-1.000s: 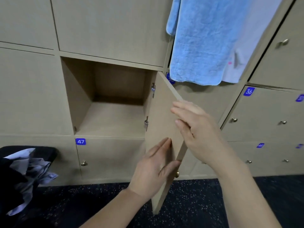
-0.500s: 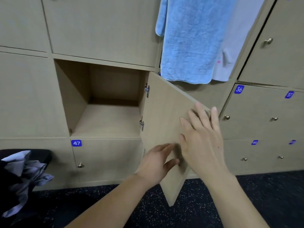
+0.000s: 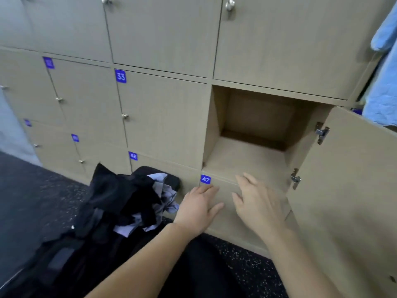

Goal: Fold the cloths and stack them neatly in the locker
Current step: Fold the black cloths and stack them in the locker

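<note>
A wall of pale wood-look lockers fills the far side of the scene, each door with a small metal knob and a blue number tag; 33 (image 3: 120, 76), 48 (image 3: 133, 156) and 47 (image 3: 205, 179) are readable. One locker (image 3: 247, 160), above the 47 tag, stands with its door (image 3: 348, 190) swung out to the right on 2 metal hinges, and its floor and back wall are bare. The floor (image 3: 38, 196) is dark with light speckles.

On the near left, a heap of cloths (image 3: 126, 198), mostly black with grey and white pieces, lies crumpled on a dark surface that reaches up to the locker fronts. At the far right edge a blue towel (image 3: 382, 100) hangs over a locker door.

The left hand (image 3: 197, 208) is spread wide, fingers apart, holding nothing, just right of the heap and in front of the door marked 47. The right hand (image 3: 257, 203) is likewise wide and empty, just beside the left, below the open compartment's front edge.
</note>
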Demonstrator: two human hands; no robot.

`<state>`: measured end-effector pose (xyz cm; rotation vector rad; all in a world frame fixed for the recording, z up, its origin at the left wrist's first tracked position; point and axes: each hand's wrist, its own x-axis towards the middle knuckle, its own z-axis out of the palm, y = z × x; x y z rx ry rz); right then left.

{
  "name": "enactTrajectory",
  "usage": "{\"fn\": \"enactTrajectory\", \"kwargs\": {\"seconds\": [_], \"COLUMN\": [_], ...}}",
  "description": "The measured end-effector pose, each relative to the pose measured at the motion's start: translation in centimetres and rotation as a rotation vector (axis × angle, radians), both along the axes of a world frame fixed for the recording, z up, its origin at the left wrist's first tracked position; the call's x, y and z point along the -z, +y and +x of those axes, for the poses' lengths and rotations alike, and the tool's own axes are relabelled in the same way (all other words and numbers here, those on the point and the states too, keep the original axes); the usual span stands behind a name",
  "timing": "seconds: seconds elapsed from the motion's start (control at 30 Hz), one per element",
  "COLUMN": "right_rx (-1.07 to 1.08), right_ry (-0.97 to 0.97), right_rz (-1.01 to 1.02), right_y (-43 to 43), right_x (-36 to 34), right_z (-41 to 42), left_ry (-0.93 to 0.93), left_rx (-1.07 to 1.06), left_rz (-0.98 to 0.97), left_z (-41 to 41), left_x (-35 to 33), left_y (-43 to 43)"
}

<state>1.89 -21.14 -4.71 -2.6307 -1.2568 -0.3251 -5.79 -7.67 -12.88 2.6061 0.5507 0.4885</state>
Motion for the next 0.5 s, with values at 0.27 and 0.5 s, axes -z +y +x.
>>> {"fn": "enactTrajectory", "kwargs": {"seconds": [0.27,0.5], "right_rx": [-0.228,-0.395], "right_ry": [0.049,0.126], "right_rz": [-0.044,-0.103], "right_y": [14.0,24.3], "right_x": [3.5,7.1], "right_z": [-2.9,-5.0], "left_ry": [-0.011,-0.036], "left_rx": [-0.222,-0.453], "left_rz": [-0.02,-0.093], "left_z": [-6.1,-12.2], "left_x": [1.4,2.6], "left_y": [9.5,17.0]}}
